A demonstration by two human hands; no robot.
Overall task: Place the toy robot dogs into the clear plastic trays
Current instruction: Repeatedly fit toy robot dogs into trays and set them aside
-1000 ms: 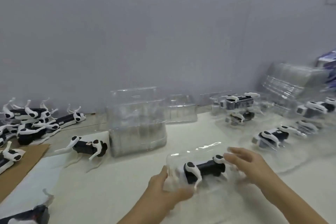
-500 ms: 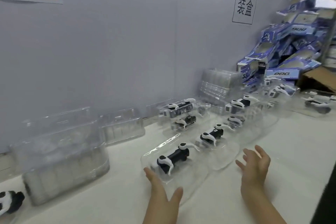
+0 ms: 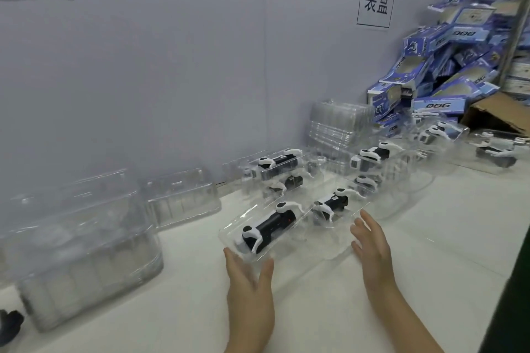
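Toward the near edge of the white desk (image 3: 444, 226), a black-and-white toy robot dog (image 3: 266, 229) lies in a clear plastic tray (image 3: 304, 251). The left hand (image 3: 249, 295) is flat and open with its fingertips at the tray's near end, and the right hand (image 3: 372, 246) is spread just beside its right side, holding nothing. Behind it, more filled trays (image 3: 345, 210) run toward the far right corner, where blue boxes (image 3: 438, 106) are heaped; stacked empty trays (image 3: 86, 252) stand at the left.
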